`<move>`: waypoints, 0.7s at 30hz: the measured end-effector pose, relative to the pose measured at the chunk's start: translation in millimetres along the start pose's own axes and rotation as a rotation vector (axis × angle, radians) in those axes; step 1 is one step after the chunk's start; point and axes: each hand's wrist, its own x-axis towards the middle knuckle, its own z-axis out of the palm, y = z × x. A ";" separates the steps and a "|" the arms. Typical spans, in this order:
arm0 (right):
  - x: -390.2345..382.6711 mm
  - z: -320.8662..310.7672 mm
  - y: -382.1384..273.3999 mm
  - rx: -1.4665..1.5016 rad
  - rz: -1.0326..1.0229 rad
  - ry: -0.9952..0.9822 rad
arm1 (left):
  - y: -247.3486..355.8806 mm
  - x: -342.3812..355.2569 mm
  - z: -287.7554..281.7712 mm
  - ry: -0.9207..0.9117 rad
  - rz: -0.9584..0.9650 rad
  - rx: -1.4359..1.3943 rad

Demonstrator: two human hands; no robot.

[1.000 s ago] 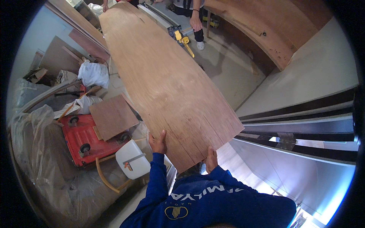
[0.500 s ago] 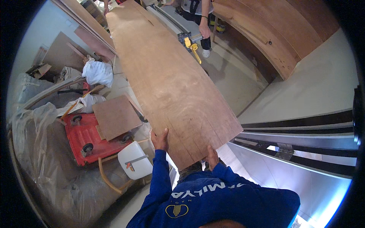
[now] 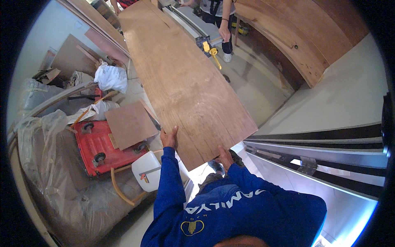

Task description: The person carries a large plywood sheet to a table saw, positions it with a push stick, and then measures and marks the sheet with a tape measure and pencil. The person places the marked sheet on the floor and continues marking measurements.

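Observation:
My left hand (image 3: 169, 138) grips the near-left edge of a long, light-brown plywood panel (image 3: 183, 90), thumb on the upper face. My right hand (image 3: 223, 157) holds the same panel at its near end, fingers partly underneath. The panel stretches away from me to the top of the view, where a co-worker's hand (image 3: 115, 6) is at its far-left corner. Beside the panel, a second person (image 3: 214, 12) in a grey top has a hand on a grey bench-like machine with a yellow attachment (image 3: 211, 52).
At left lie an upturned red wheeled cart (image 3: 96, 158) with plywood on it, a white-seated chair (image 3: 146, 168), white sacks (image 3: 110, 78) and plastic sheeting (image 3: 45, 164). At right stand brown wooden panels (image 3: 288, 29) and black-edged boards (image 3: 321, 144) by a pale wall.
My hands and the panel's near end have risen in the view. The panel's far end and the surroundings at the top have shifted slightly right.

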 end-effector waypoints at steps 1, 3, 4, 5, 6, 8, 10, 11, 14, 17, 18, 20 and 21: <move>1.6 0.7 -4.0 0.005 -0.005 -0.035 | 2.2 2.9 1.2 -0.016 0.001 -0.038; 6.0 2.2 -9.4 -0.009 0.028 -0.090 | 7.1 8.6 4.5 0.001 -0.040 -0.124; 10.0 2.9 -11.6 -0.029 0.043 -0.096 | 10.3 12.8 7.0 -0.012 -0.059 -0.221; 14.2 3.9 -12.3 -0.021 0.029 -0.122 | 13.8 16.5 9.0 0.011 -0.047 -0.185; 18.1 4.6 -11.5 -0.021 0.027 -0.117 | 17.4 19.6 10.5 0.021 -0.048 -0.179; 29.6 5.6 -8.7 0.010 0.039 -0.140 | 24.6 25.4 11.9 0.042 -0.069 -0.094; 44.7 6.2 -5.1 0.068 0.076 -0.181 | 32.3 31.8 10.4 0.057 -0.095 0.014; 52.7 6.3 -3.0 0.079 0.055 -0.195 | 34.7 32.6 9.5 0.102 -0.090 0.167; 67.0 8.1 5.6 0.054 0.094 -0.205 | 36.1 18.7 4.0 0.098 -0.163 0.286; 72.1 6.9 -0.2 -0.039 0.065 -0.272 | 29.2 -12.2 1.6 -0.036 -0.231 0.109; 68.6 5.9 -8.3 -0.053 0.007 -0.277 | 25.1 -26.5 4.1 0.018 -0.180 0.159; 62.6 -7.2 -41.1 -0.451 -0.046 -0.481 | 23.8 -34.0 5.5 0.060 -0.182 0.180; 68.2 -27.2 -74.4 -0.785 0.105 -0.704 | 23.6 -37.5 7.0 0.074 -0.181 0.197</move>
